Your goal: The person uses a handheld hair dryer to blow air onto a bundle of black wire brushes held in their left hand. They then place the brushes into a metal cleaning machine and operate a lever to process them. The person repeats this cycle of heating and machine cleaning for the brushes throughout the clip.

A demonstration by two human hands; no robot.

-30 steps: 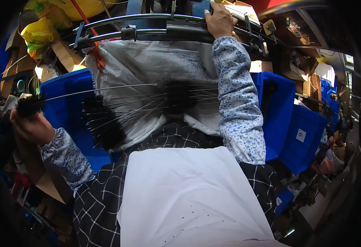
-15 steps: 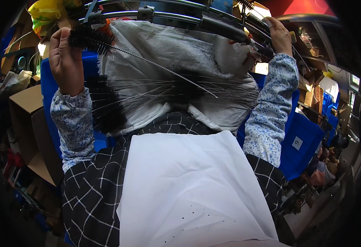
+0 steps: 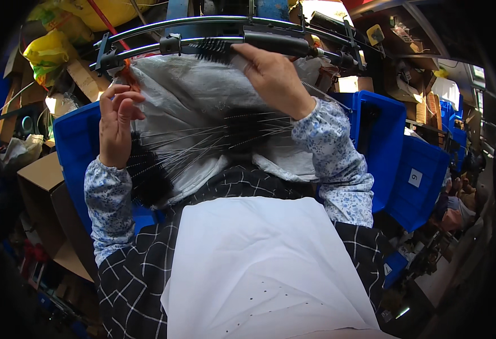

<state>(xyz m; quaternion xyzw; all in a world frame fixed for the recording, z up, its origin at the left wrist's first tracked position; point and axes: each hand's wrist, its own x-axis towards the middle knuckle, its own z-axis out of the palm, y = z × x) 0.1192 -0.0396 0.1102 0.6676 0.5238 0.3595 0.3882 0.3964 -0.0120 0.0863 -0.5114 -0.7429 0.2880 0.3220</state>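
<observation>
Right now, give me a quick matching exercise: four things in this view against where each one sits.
Things:
1. right hand
2. left hand
3. blue bin
4. white cloth

Places:
A. spread over the lap at the lower edge
B. raised, open, with nothing in it, beside the grey sack
C. at the person's right, past the right sleeve
D. up at the curved black rail, on a black bristle brush

Pairs: 1-D, 2-B, 3-C, 4-A

Both forearms wear pale blue floral-print sleeves [image 3: 338, 152] gathered at the wrists; a black-and-white checked garment [image 3: 129, 277] covers the torso beneath a plain white apron [image 3: 259, 265].
</observation>
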